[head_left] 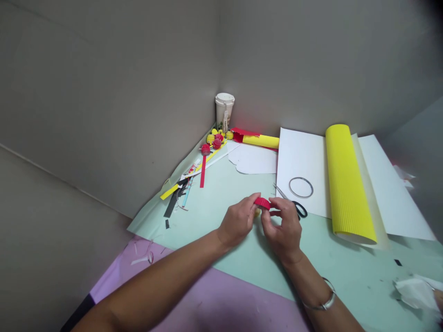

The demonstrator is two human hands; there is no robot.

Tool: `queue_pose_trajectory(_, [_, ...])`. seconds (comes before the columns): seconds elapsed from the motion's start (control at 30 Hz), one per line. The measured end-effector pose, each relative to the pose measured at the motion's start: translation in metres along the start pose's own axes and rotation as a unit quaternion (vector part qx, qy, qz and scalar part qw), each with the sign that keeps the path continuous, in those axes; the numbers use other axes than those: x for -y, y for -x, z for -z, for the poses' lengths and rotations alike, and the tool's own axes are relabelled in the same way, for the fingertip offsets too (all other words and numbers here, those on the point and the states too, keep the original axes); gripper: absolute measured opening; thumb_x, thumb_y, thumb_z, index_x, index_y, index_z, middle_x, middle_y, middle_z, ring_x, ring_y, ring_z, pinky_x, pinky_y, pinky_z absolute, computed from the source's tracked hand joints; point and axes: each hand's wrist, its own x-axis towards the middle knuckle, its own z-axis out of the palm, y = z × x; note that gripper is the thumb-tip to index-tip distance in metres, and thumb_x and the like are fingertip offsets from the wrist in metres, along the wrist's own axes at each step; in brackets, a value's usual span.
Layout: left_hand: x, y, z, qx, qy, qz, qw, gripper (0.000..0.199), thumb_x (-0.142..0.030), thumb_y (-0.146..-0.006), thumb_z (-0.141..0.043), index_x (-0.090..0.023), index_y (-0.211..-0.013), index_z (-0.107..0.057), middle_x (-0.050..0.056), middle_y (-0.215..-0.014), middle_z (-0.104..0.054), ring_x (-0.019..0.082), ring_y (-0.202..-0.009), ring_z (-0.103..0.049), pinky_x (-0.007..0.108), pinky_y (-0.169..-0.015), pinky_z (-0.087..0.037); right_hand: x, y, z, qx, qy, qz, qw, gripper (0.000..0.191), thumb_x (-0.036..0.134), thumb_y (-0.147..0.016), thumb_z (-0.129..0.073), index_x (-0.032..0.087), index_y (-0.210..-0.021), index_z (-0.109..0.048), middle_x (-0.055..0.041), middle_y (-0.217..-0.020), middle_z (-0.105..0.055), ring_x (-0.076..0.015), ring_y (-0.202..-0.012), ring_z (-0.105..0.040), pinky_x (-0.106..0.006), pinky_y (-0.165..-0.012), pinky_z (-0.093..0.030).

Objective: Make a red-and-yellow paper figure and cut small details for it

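Between my two hands is a small red ridged paper piece (262, 203), curved into an arc above the table. My left hand (237, 220) is closed, pinching its left end with thumb and fingers. At its right end, the fingertips of my right hand (284, 227) are closed on the same piece. A bit of yellow (257, 212) shows just under the red piece, partly hidden by my left fingers; I cannot tell what it is. Scissors (299, 209) with black handles lie just beyond my right hand, partly covered by it.
A yellow corrugated paper roll (349, 184) lies on white sheets at the right, near a grey ring (301, 187). Red and yellow paper balls (216, 139) and paper strips (171, 203) lie at the left. A white lidded cup (224, 110) stands in the corner. Crumpled white tissue (417, 293) is at the lower right.
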Motion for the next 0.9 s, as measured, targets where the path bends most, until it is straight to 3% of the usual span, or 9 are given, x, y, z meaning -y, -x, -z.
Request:
queue_pose_trajectory(0.17, [0.0, 0.001, -0.001, 0.015, -0.048, -0.034, 0.998, 0.034, -0.017, -0.099, -0.039, -0.013, -0.131, -0.047, 0.01, -0.114, -0.07, 0.018, -0.102, -0.07, 0.03, -0.087, -0.059, 0.002, -0.002, 0.0, -0.003, 0.015, 0.034, 0.999, 0.036, 0.004, -0.082, -0.06, 0.023, -0.114, -0.057, -0.0062, -0.096, -0.064, -0.0186, -0.085, -0.061, -0.029, -0.058, -0.062])
queue_pose_trajectory(0.67, [0.001, 0.003, -0.003, 0.023, -0.106, -0.04, 0.993, 0.035, -0.016, -0.098, -0.035, -0.011, -0.13, -0.048, 0.012, -0.109, -0.073, 0.019, -0.093, -0.072, 0.031, -0.079, -0.061, 0.005, 0.001, -0.003, -0.015, 0.011, 0.004, 1.0, 0.031, 0.005, -0.082, -0.061, 0.022, -0.108, -0.059, -0.0055, -0.092, -0.064, -0.0178, -0.082, -0.061, -0.03, -0.061, -0.061])
queue_pose_trajectory(0.77, [-0.002, 0.003, -0.003, 0.028, -0.085, -0.016, 0.996, 0.035, -0.018, -0.099, -0.034, -0.013, -0.129, -0.049, 0.011, -0.112, -0.072, 0.019, -0.098, -0.071, 0.032, -0.084, -0.06, 0.008, 0.001, -0.003, -0.017, 0.0, -0.032, 0.999, 0.023, 0.009, -0.083, -0.061, 0.021, -0.103, -0.06, -0.0052, -0.091, -0.063, -0.0168, -0.082, -0.061, -0.029, -0.062, -0.061])
queue_pose_trajectory(0.9, [-0.009, 0.0, -0.001, 0.031, 0.0, 0.074, 0.997, 0.035, -0.025, -0.099, -0.04, -0.016, -0.132, -0.048, 0.01, -0.121, -0.069, 0.02, -0.108, -0.068, 0.031, -0.091, -0.057, 0.008, 0.001, -0.002, -0.006, -0.037, -0.161, 0.986, 0.014, 0.02, -0.085, -0.064, 0.02, -0.098, -0.061, -0.0046, -0.091, -0.063, -0.0155, -0.078, -0.063, -0.029, -0.063, -0.061])
